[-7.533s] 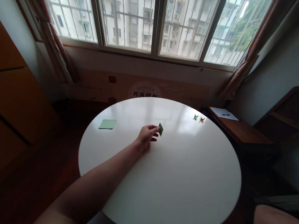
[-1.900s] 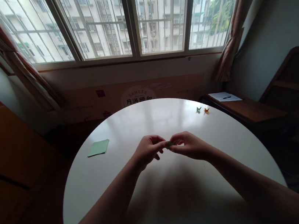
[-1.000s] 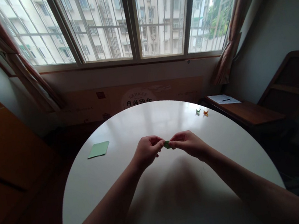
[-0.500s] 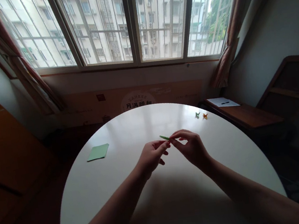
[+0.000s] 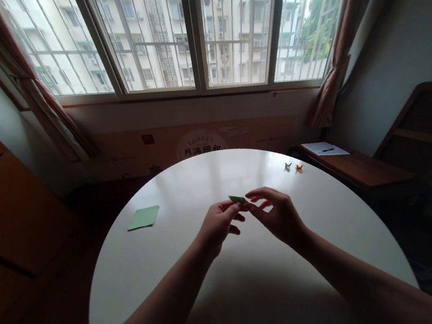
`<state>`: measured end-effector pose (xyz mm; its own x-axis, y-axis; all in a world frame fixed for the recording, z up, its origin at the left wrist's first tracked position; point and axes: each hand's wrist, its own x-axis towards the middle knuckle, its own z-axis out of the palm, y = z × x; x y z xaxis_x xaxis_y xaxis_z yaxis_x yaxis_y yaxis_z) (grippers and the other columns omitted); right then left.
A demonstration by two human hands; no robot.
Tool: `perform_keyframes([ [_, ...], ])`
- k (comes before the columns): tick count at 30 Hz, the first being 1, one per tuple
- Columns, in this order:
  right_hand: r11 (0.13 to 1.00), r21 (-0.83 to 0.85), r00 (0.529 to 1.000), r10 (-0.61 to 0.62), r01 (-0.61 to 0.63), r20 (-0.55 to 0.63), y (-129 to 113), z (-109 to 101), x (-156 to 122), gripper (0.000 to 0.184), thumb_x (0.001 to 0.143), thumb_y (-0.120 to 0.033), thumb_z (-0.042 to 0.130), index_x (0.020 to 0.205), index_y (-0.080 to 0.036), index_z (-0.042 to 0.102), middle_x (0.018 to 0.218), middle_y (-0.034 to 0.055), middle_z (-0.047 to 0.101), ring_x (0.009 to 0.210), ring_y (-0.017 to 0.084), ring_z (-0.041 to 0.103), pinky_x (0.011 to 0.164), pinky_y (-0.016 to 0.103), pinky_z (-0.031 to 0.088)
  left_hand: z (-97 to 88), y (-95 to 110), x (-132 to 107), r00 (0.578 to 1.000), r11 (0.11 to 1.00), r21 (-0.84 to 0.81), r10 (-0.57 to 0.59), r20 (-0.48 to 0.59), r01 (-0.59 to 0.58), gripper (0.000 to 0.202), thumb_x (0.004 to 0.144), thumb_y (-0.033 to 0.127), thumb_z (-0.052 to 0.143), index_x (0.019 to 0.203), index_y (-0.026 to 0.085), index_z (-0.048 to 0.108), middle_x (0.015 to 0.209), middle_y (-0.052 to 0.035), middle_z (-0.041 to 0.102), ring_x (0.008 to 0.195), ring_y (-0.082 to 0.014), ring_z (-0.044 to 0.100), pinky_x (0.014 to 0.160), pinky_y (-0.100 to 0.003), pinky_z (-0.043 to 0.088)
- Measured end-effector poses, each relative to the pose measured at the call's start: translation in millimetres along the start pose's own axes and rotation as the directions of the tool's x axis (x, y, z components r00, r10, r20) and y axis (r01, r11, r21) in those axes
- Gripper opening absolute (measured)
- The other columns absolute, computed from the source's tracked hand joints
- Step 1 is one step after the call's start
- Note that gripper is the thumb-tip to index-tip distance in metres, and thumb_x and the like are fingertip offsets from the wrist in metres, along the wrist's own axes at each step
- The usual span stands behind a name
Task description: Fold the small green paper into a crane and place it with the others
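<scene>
A small folded piece of green paper (image 5: 237, 199) is pinched between the thumb and fingers of my left hand (image 5: 221, 222), above the middle of the table. It now shows a broader, pointed face. My right hand (image 5: 277, 212) is close at the paper's right end. Its thumb tip is by the left fingertips, and its index finger is lifted a little apart from the thumb; whether the thumb touches the paper I cannot tell. Both forearms reach in from the bottom of the view.
On the round white table (image 5: 168, 276), a stack of green square paper (image 5: 144, 217) lies at the left. A small green folded paper figure (image 5: 288, 167) and an orange one (image 5: 299, 169) stand at the back right. A wooden side table (image 5: 357, 169) holds a white sheet (image 5: 324, 149) and a pen.
The green paper has turned in my left hand and shows more of its face. My right index finger has parted from the thumb at the paper's end. The view has shifted slightly.
</scene>
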<state>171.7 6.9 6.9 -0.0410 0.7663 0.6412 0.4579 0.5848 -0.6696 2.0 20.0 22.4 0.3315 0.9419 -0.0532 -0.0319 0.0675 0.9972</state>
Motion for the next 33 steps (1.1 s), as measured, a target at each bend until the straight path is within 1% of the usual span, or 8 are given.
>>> perform_keyframes([
  [5,0.995,0.073,0.998,0.066,-0.068,0.023,2.9,1.8,0.6,0.008,0.083,-0.028,0.072,0.086,-0.021,0.075,0.083,0.0051,0.076,0.074,0.021,0.072,0.055,0.027,0.052,0.8,-1.0,1.6,0.996,0.990,0.106,0.090,0.019,-0.092,0.024,0.074,0.029,0.060,0.084,0.011,0.074,0.073,-0.0070,0.064,0.071,-0.0175,0.058,0.046,-0.021,0.044],
  [9,0.991,0.105,0.996,0.089,-0.089,0.000,3.3,3.3,-0.1,0.005,0.081,-0.025,0.074,0.083,-0.021,0.075,0.080,0.0039,0.075,0.073,0.020,0.070,0.054,0.026,0.050,-0.6,-4.0,3.3,0.991,0.979,0.155,0.134,0.021,-0.136,0.025,0.076,0.030,0.061,0.084,0.011,0.074,0.071,-0.0066,0.063,0.069,-0.0172,0.058,0.043,-0.020,0.045],
  [16,0.960,0.185,0.978,0.203,-0.209,0.051,3.9,3.5,1.6,0.012,0.078,-0.031,0.077,0.081,-0.020,0.077,0.078,0.0056,0.074,0.072,0.020,0.065,0.056,0.027,0.048,-4.0,-8.7,7.3,0.975,0.965,0.173,0.211,-0.068,-0.197,0.025,0.076,0.032,0.067,0.086,0.010,0.073,0.069,-0.0056,0.065,0.064,-0.0154,0.058,0.043,-0.019,0.045],
  [18,0.919,0.283,0.961,0.247,-0.274,0.125,4.9,3.0,2.4,0.017,0.079,-0.035,0.076,0.084,-0.019,0.078,0.078,0.0065,0.073,0.073,0.020,0.064,0.057,0.029,0.050,-4.2,-6.9,6.2,0.974,0.969,0.143,0.212,-0.075,-0.200,0.025,0.076,0.034,0.068,0.084,0.010,0.072,0.070,-0.0055,0.065,0.063,-0.0145,0.057,0.043,-0.019,0.045],
  [21,0.791,0.443,0.904,0.331,-0.422,0.270,6.0,1.9,3.8,0.024,0.080,-0.040,0.074,0.086,-0.017,0.078,0.078,0.0070,0.072,0.074,0.020,0.063,0.056,0.028,0.052,-4.2,-2.2,3.0,0.980,0.976,0.112,0.193,-0.035,-0.188,0.024,0.075,0.035,0.068,0.079,0.011,0.070,0.071,-0.0055,0.066,0.063,-0.0134,0.057,0.043,-0.018,0.045],
  [25,0.641,0.538,0.834,0.370,-0.548,0.409,6.8,0.3,5.1,0.026,0.077,-0.041,0.078,0.084,-0.016,0.077,0.075,0.0059,0.069,0.072,0.017,0.061,0.055,0.026,0.052,-5.9,1.7,1.4,0.984,0.977,0.117,0.178,0.011,-0.178,0.023,0.074,0.035,0.069,0.076,0.011,0.067,0.067,-0.0037,0.063,0.062,-0.0130,0.056,0.043,-0.018,0.045],
  [29,0.591,0.553,0.807,0.374,-0.588,0.458,8.2,-1.7,5.3,0.026,0.076,-0.041,0.081,0.085,-0.017,0.075,0.076,0.0054,0.069,0.073,0.017,0.063,0.055,0.025,0.053,-8.8,1.4,3.2,0.987,0.978,0.129,0.162,0.021,-0.163,0.024,0.072,0.034,0.070,0.080,0.011,0.069,0.069,-0.0041,0.065,0.061,-0.0135,0.057,0.041,-0.018,0.044],
  [33,0.604,0.543,0.807,0.362,-0.584,0.466,9.8,-2.7,5.9,0.026,0.075,-0.039,0.083,0.088,-0.018,0.075,0.077,0.0054,0.070,0.074,0.017,0.064,0.056,0.025,0.053,-10.8,0.8,4.6,0.988,0.978,0.146,0.150,0.021,-0.152,0.024,0.072,0.033,0.071,0.080,0.011,0.070,0.069,-0.0044,0.066,0.059,-0.0124,0.057,0.041,-0.018,0.044],
])
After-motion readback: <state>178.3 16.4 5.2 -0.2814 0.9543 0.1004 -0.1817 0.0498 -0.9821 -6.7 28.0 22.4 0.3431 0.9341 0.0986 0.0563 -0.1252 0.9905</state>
